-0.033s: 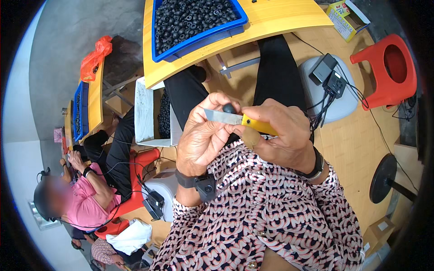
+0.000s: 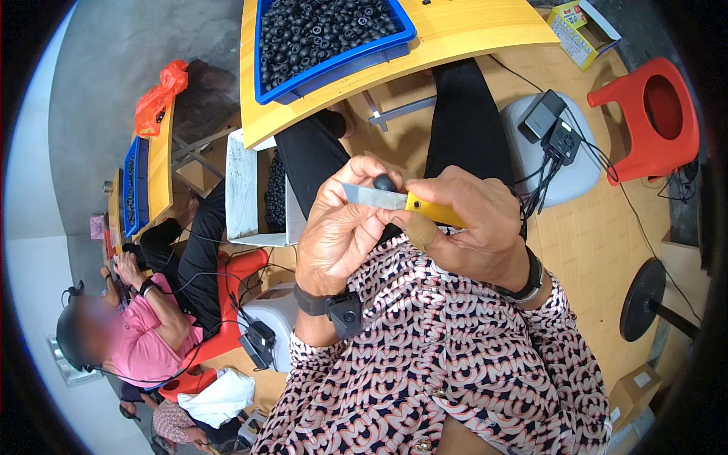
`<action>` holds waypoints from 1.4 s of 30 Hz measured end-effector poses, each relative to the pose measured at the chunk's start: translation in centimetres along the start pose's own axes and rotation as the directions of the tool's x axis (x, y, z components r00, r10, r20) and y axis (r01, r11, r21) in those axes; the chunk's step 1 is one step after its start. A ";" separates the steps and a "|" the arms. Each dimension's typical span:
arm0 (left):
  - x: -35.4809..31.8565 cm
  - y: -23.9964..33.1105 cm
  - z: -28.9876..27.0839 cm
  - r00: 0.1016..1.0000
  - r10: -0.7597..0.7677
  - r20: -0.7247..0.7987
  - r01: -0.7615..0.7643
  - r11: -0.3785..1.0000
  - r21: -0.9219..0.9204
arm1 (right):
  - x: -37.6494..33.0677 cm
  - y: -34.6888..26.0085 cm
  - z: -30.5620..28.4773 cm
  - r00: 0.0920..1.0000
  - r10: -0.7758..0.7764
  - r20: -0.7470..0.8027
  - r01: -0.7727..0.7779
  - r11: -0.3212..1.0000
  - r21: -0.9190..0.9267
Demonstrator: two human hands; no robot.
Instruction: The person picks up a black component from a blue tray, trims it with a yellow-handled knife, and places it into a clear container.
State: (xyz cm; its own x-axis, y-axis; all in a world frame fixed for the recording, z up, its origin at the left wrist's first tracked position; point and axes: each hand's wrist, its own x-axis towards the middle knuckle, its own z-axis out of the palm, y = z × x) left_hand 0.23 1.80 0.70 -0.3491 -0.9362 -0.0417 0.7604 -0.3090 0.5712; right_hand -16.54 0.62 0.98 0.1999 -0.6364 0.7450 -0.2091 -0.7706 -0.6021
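Before the patterned shirt (image 2: 432,334): small round black piece (image 2: 384,182).
Left hand (image 2: 334,227): fingers gripping that piece.
Right hand (image 2: 478,220): fingers closed round a yellow-handled knife (image 2: 396,200), blade just beside the piece.
Tabletop (image 2: 470,30): blue tray (image 2: 341,70), heaped with similar black parts (image 2: 318,45).
Beside the left leg (image 2: 307,155): white box (image 2: 241,197), dark parts (image 2: 276,197) inside.

The left hand's grip (image 2: 334,231) is pinching a small black ball (image 2: 384,182), while the right hand's grip (image 2: 481,220) is holding a yellow-handled knife (image 2: 414,202), its blade lying just beside the ball. Beyond them, a blue tray (image 2: 349,67) full of black parts (image 2: 318,38) is resting on a yellow bench (image 2: 478,34), and a white box (image 2: 242,189) is standing beside one black trouser leg (image 2: 307,155). On the left, a co-worker (image 2: 155,341) in pink is sitting.
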 end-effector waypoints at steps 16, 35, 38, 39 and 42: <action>-0.1 -0.2 -0.4 1.000 0.025 0.013 -0.025 0.999 0.044 | -0.3 0.2 0.0 1.000 0.025 0.019 -0.026 0.998 0.063; -0.3 -0.4 -1.2 0.999 0.015 -0.044 -0.011 0.996 0.083 | -1.1 1.3 0.4 0.995 0.103 0.006 -0.103 0.980 0.172; -0.3 -0.5 -1.3 0.998 0.012 -0.069 -0.005 0.996 0.092 | -1.2 1.5 0.5 0.995 0.099 -0.004 -0.096 0.978 0.185; -0.3 -0.5 -1.3 0.996 0.013 -0.089 -0.004 0.995 0.103 | -1.3 1.5 0.5 0.992 0.123 0.009 -0.122 0.977 0.176; -0.5 -0.3 -1.3 0.994 0.009 -0.111 0.010 0.986 0.165 | -1.1 2.3 0.1 0.989 0.149 0.015 -0.149 0.988 0.039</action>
State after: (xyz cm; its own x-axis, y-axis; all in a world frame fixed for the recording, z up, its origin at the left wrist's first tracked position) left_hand 0.87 2.20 -0.50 -0.2793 -0.9516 -0.1279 0.6559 -0.2864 0.6984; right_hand -17.18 -0.43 -1.29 0.1811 -0.7444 0.6427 -0.1992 -0.6678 -0.7172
